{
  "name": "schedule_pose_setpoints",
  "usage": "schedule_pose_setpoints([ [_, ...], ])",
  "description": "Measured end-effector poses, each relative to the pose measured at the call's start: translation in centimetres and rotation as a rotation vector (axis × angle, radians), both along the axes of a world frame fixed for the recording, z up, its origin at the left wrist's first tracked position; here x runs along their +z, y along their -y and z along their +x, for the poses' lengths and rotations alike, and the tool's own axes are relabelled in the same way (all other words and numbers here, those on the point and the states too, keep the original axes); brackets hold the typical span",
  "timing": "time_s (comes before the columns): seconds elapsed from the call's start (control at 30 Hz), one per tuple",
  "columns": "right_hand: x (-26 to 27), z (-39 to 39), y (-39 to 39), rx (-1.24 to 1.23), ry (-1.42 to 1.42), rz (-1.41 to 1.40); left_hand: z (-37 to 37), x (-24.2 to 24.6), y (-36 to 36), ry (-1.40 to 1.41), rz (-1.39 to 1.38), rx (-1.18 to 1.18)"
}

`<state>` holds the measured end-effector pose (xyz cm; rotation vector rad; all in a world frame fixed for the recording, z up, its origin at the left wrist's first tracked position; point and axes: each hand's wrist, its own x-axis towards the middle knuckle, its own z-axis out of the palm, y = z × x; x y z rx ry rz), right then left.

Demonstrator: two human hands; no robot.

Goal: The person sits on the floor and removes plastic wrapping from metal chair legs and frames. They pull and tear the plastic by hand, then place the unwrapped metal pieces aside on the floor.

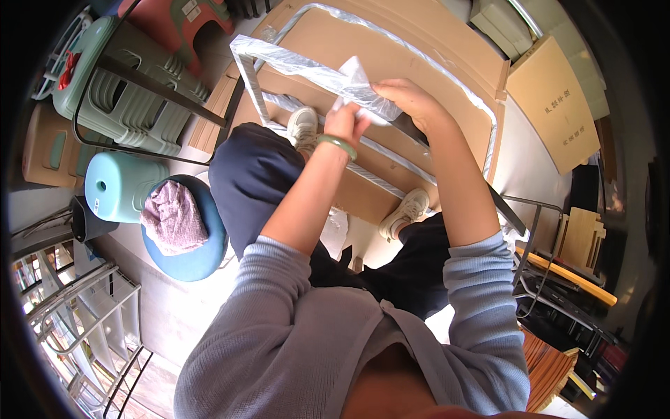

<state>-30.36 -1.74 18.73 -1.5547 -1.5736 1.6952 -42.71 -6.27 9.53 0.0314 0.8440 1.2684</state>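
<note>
A metal furniture frame stands before me, and its upper bar (309, 70) is covered in pale, shiny plastic film. Towards the right, the same tube runs on as bare dark metal (411, 129). My left hand (343, 123), below a green bangle (337, 145), is closed on white wrapping material (354, 73) that passes around the bar; its fingertips are blurred. My right hand (411, 99) grips the bar from its far side, close to where the film ends. Part of its fingers is hidden behind the bar.
Flattened cardboard (419, 68) lies under the frame, with more film-covered tubes (492, 136) over it. Stacked plastic stools (141, 99) stand at left. A pink cloth (175, 217) rests on a round blue stool (209, 246). A printed cardboard box (555, 105) is at right.
</note>
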Motion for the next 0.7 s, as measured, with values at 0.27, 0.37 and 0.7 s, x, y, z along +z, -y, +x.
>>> schedule_pose_setpoints([
  [0.27,0.8,-0.4,1.7,-0.516,-0.54,0.457,-1.7,2.3,0.4,0.065,0.097,0.259],
  [0.37,1.6,-0.8,3.0,-0.393,-0.726,0.41,-2.2,2.5,2.2,-0.011,0.209,0.444],
  [0.7,3.6,-6.1,5.7,0.246,0.67,0.816,-2.2,3.7,5.0,-0.046,0.49,0.361],
])
